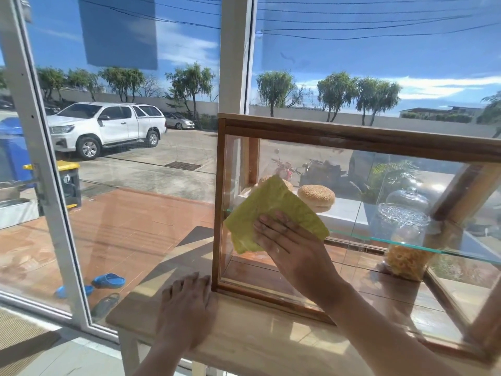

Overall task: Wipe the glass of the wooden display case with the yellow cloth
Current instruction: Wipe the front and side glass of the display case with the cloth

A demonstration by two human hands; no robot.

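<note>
A wooden display case with glass sides stands on a light wooden table, in front of a large window. My right hand presses the yellow cloth flat against the case's left glass pane, near its middle. The fingers lie spread over the cloth's lower part. My left hand rests flat on the tabletop, fingers apart, just left of the case's bottom corner. It holds nothing.
Inside the case are sesame buns, a glass dome on a glass shelf, and a jar of yellow snacks. A white window frame stands to the left. Blue sandals lie outside on the tiles.
</note>
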